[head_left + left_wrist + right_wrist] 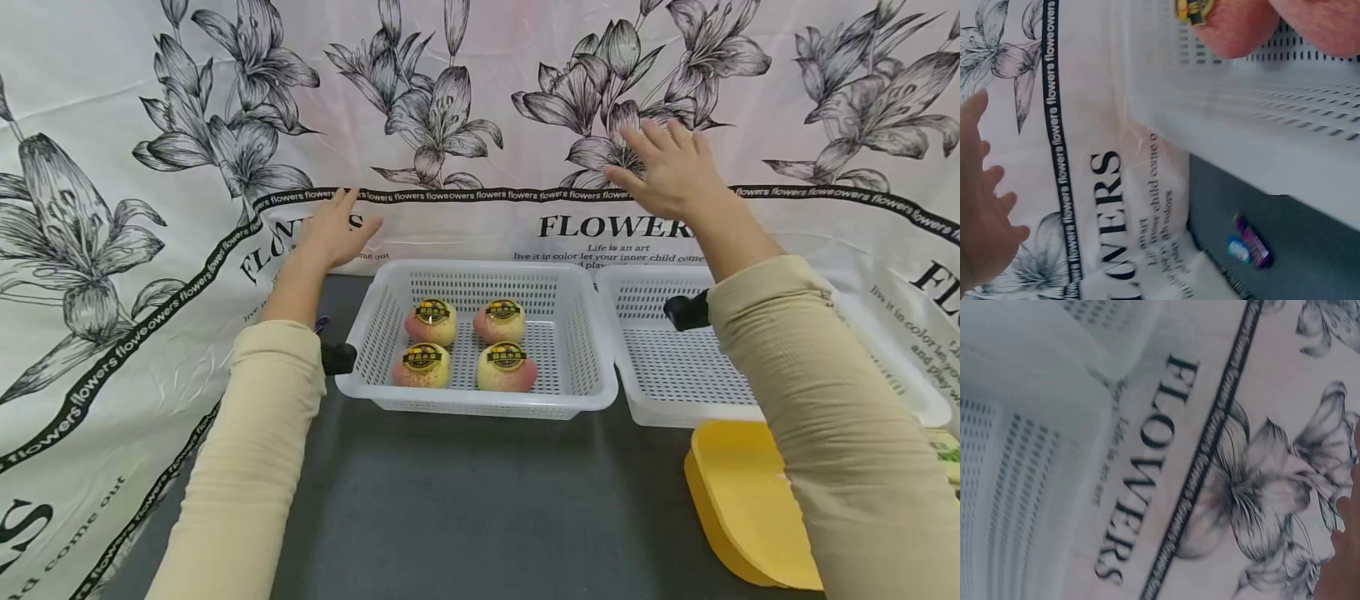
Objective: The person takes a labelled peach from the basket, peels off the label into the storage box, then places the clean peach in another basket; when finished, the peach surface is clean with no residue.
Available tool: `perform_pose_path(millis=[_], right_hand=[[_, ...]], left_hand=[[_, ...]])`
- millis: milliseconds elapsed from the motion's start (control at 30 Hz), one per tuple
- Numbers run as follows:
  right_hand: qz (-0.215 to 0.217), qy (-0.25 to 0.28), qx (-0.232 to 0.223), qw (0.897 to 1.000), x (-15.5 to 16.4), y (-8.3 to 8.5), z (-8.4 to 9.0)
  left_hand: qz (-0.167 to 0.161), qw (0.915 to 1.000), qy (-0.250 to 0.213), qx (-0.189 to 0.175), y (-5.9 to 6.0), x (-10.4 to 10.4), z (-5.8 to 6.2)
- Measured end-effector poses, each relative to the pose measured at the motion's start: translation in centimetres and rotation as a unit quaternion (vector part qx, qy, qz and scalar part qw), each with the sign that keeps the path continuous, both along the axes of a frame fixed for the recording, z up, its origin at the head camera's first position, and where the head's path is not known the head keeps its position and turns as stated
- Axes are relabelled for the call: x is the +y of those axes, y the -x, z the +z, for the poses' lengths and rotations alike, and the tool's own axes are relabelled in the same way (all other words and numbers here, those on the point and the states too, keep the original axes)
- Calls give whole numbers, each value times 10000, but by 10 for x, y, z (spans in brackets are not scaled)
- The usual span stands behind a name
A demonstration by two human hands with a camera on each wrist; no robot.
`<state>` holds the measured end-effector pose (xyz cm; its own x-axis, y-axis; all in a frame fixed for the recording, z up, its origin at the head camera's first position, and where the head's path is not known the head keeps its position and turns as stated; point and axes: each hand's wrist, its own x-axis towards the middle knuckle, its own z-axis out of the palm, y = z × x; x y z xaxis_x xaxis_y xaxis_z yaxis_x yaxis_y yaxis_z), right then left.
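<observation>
A white perforated basket stands on the dark table and holds several peaches with round labels. To its right lies a second white basket, nothing showing in it. My left hand is raised behind the left basket, fingers straight, holding nothing, close to the flower-printed cloth. My right hand is lifted higher, above the gap between the baskets, fingers spread and empty. In the left wrist view my left hand shows open beside the basket wall. Only fingertips show in the right wrist view.
A yellow tray lies at the front right, partly under my right sleeve. A small purple and blue object lies on the table left of the peach basket. The printed cloth covers the back and both sides.
</observation>
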<state>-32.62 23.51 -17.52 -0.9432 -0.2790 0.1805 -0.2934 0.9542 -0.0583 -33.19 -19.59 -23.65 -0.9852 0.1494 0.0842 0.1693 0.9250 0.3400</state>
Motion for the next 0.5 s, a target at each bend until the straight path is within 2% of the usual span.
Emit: perform_pose_path(millis=[133, 233, 333, 500], right_hand=[[448, 580, 164, 9972, -16, -7, -30], [778, 1176, 202, 9898, -31, -14, -52], [1025, 1994, 85, 9745, -46, -21, -74], [1040, 3087, -399, 9446, -67, -42, -104]], left_hand=[[-224, 9956, -845, -349, -4, -10, -16], [-225, 9900, -1314, -456, -11, -17, -28], [-259, 9882, -1432, -480, -20, -20, -45], [-217, 9834, -1643, -745, -37, -21, -74]])
